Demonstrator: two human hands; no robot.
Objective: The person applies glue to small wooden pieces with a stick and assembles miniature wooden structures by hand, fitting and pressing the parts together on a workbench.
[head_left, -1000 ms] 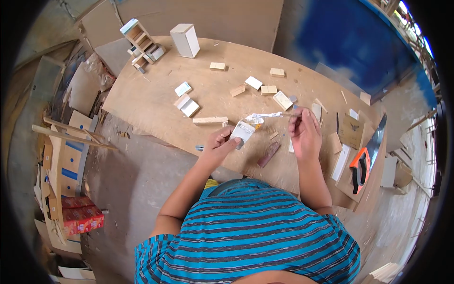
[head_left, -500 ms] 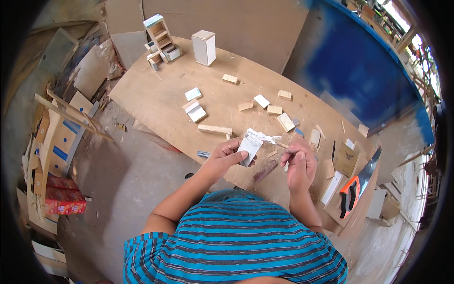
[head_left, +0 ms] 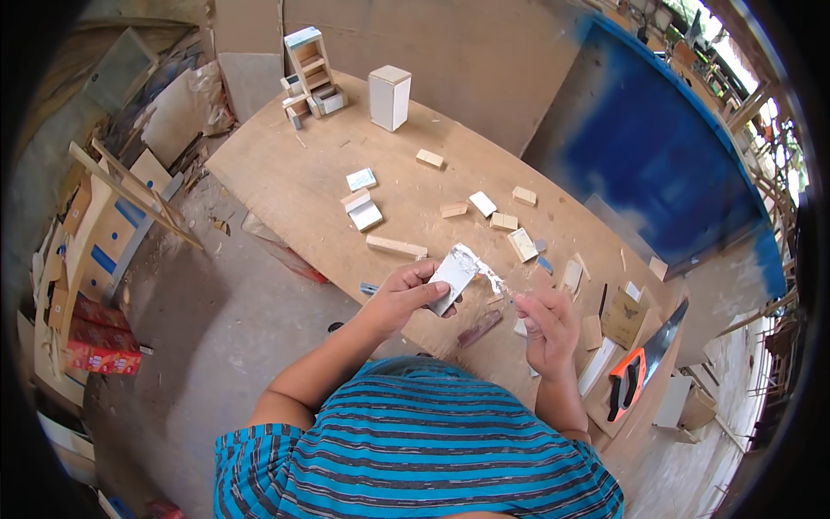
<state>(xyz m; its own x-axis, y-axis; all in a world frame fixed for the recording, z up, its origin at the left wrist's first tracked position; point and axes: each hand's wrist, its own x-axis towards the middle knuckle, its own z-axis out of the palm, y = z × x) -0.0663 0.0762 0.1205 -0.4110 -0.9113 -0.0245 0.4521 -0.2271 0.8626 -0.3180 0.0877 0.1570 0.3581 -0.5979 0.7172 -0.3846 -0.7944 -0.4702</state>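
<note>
My left hand [head_left: 413,292] grips a small white rectangular block [head_left: 453,275], thumb on its face and fingers behind it. The upper edge of the block carries rough, lumpy white material [head_left: 486,268] that trails off to the right. Close by on the right, my right hand [head_left: 548,324] is closed in a pinch on a thin wooden stick [head_left: 510,291], which is smeared by motion. The stick's tip is close to the white material; whether they touch I cannot tell. Both hands are above the near edge of the wooden table [head_left: 285,186].
Several small wooden blocks [head_left: 504,222] lie about the table. A tall white box [head_left: 389,99] and a small wooden shelf-like structure [head_left: 311,73] stand at the far end. An orange-handled handsaw [head_left: 629,381] lies at right, near a brown board [head_left: 624,316]. A blue-painted panel [head_left: 657,130] stands behind.
My right hand has moved slightly down, and the stick now points more upward. The white material droops further from the block's corner. The whole view has shifted a little.
</note>
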